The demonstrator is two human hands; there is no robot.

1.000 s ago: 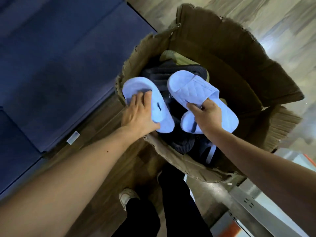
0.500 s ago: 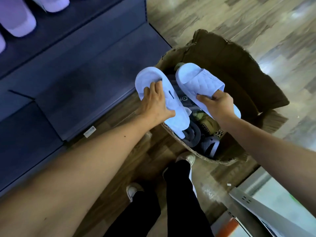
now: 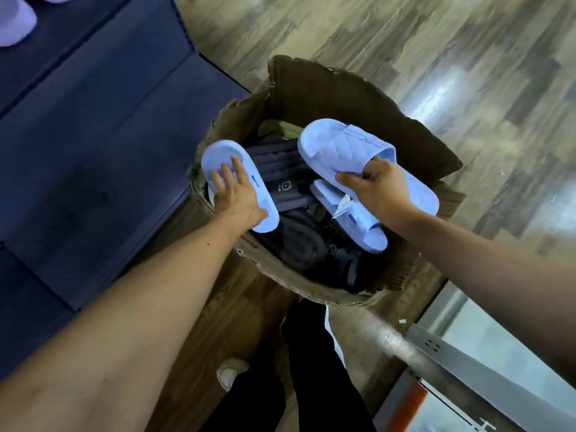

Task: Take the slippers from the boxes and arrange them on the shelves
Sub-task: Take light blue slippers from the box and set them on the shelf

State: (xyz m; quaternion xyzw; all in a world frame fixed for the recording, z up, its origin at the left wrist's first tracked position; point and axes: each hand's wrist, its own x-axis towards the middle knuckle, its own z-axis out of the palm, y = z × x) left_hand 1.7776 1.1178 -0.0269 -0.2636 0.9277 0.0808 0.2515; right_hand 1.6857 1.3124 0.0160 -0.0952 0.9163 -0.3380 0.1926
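Note:
An open cardboard box (image 3: 343, 98) stands on the floor with several dark slippers (image 3: 280, 169) inside. My left hand (image 3: 240, 194) holds a light blue slipper (image 3: 218, 157) sole-up over the box's left rim, fingers spread on the sole. My right hand (image 3: 374, 188) grips a second light blue slipper (image 3: 339, 145) by its quilted strap, above the box's right side. A third light blue slipper (image 3: 361, 226) with a paper tag lies in the box below my right hand. The dark blue shelves (image 3: 93, 145) are at the left.
Pale slippers (image 3: 14, 24) sit on a shelf at the top left corner. My legs and a shoe (image 3: 230, 372) are just below the box. A grey metal frame (image 3: 436, 347) runs along the lower right. Wooden floor (image 3: 436, 42) lies beyond the box.
Both hands keep hold of their slippers. The two slippers have moved further apart over the box, and the third blue slipper shows again below my right hand.

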